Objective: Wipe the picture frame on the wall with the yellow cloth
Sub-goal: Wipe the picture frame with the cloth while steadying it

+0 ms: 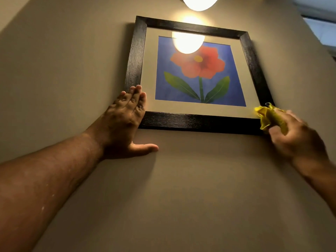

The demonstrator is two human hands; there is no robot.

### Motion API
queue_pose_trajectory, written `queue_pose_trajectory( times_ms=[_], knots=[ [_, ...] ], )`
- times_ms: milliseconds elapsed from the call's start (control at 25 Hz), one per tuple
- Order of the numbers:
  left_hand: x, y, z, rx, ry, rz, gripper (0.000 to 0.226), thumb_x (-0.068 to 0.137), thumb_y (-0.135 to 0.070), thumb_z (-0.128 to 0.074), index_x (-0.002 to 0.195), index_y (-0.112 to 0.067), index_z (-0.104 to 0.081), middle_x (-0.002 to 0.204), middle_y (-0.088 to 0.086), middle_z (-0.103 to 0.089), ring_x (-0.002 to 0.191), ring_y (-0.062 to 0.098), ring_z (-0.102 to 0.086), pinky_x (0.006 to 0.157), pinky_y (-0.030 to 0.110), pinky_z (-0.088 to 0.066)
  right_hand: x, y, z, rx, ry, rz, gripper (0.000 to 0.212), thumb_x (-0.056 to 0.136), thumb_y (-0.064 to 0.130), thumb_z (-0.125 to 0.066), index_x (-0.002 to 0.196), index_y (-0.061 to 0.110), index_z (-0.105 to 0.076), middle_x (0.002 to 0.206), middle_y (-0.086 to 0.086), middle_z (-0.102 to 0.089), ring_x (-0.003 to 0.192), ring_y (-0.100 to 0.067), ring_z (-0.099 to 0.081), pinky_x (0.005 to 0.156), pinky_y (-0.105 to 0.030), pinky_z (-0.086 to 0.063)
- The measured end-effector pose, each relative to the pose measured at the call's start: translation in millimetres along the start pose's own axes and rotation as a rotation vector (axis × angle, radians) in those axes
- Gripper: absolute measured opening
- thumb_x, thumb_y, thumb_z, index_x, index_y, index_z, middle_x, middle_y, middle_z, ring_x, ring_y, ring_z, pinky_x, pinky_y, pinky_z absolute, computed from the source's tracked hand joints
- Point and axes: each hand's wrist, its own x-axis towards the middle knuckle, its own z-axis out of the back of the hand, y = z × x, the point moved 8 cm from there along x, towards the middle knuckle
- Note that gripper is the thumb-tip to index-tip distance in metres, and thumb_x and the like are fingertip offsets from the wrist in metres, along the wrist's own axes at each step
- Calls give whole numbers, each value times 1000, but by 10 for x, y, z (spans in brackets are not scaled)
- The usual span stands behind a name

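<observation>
We find the picture frame (pixel 198 121) hung high on the beige wall (pixel 181 188), filling the upper centre of the view, with a lamp (pixel 199 2) at the top edge mirrored in its glass. Our left hand (pixel 127 122) lies flat and spread over the frame's lower-left corner, fingers together pointing up and thumb splayed along the wall beneath; we judge this a brace, keeping the frame from swinging or tilting under pressure. Our right hand (pixel 298 137), at the right edge of the view, is closed around the bunched yellow cloth (pixel 269 116), whose free folds touch the lower-right corner. That placement suggests wiping of the bottom rail is in hand. Whether the remaining rails are clean we cannot tell.
</observation>
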Motion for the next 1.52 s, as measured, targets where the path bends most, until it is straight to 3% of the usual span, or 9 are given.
queue_pose_trajectory(
  times_ms=[80,240,360,560,720,840,1120,1400,1520],
  knots=[
    [8,4,-10,29,6,10,131,67,-94,-16,152,5,-5,161,28,-2,151,37,0,124,47,-9,-55,356,-99,3,-33,46,65,71,37,-36,133,26,-51,146,-21,-41,130,-43,-38,107,-54,-35],
    [11,-21,-20,78,35,44,131,67,-94,-17,152,5,-4,161,26,0,151,36,0,123,47,-11,-649,1883,-561,102,27,637,50,84,54,-42,129,34,-51,150,-13,-40,140,-36,-31,117,-49,-21],
    [21,-22,-16,105,111,68,133,65,-96,-15,152,4,-3,161,26,2,150,36,0,123,47,-12,-640,1889,-558,55,67,796,52,89,56,-40,137,36,-41,154,-8,-35,143,-31,-28,117,-45,-20],
    [109,-170,59,39,119,309,136,62,-97,-7,151,6,-13,160,30,-11,149,41,-16,122,49,-18,166,353,-238,-36,114,519,66,78,48,-43,143,40,-31,158,-3,-25,147,-26,-16,119,-42,-12],
    [332,-392,-13,-136,60,693,141,55,-99,-9,152,3,2,160,32,-1,150,42,-2,124,51,-6,57,302,-239,-6,123,575,70,77,44,-42,144,40,-25,160,-2,-18,148,-26,-11,120,-43,-8],
    [366,-430,-23,-68,-38,665,133,59,-97,-11,154,-3,2,160,32,-2,150,42,-2,123,55,-4,18,162,-305,-3,165,624,71,76,46,-40,144,46,-20,160,2,-15,148,-25,-10,118,-44,-9],
    [313,-415,-44,-49,-118,591,106,66,-95,-7,154,-37,6,165,19,4,151,37,2,120,61,-1,1931,949,-316,-27,203,437,63,91,43,-44,147,39,-16,162,-7,-2,148,-33,-1,121,-47,-6],
    [313,-465,-49,12,-136,570,95,70,-91,-8,152,-44,3,165,16,2,151,37,2,113,72,1,286,-97,-368,99,234,618,70,74,56,-42,140,57,-17,161,7,-10,146,-21,-6,112,-40,-14],
    [327,-462,-44,17,-148,563,94,71,-91,-7,152,-45,1,165,16,-1,152,36,0,113,72,-1,1052,264,-296,6,128,586,64,86,41,-49,144,43,-22,161,-5,-12,147,-31,-12,118,-42,-15]
  ],
)
